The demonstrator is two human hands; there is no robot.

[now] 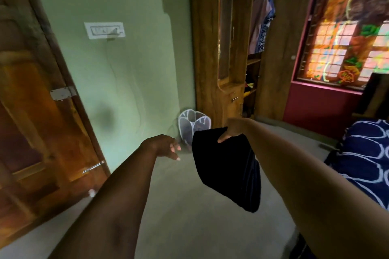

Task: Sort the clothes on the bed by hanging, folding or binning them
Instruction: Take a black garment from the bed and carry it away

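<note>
My right hand (231, 130) grips the top edge of a folded black garment (227, 168), which hangs in the air over the floor. My left hand (166, 145) reaches forward beside it with loosely curled fingers and holds nothing. Beyond both hands a white mesh laundry bin (193, 126) stands on the floor in the corner by the green wall. The bed (366, 160), covered in a dark blue sheet with white patterns, shows at the right edge. An open wooden wardrobe (223, 48) holds hanging clothes (263, 21).
A wooden door (37, 101) stands at the left. The grey floor (179, 216) stretches between me and the bin. A window with a colourful curtain (345, 33) sits in the maroon wall at the right. A switchboard (104, 30) is on the green wall.
</note>
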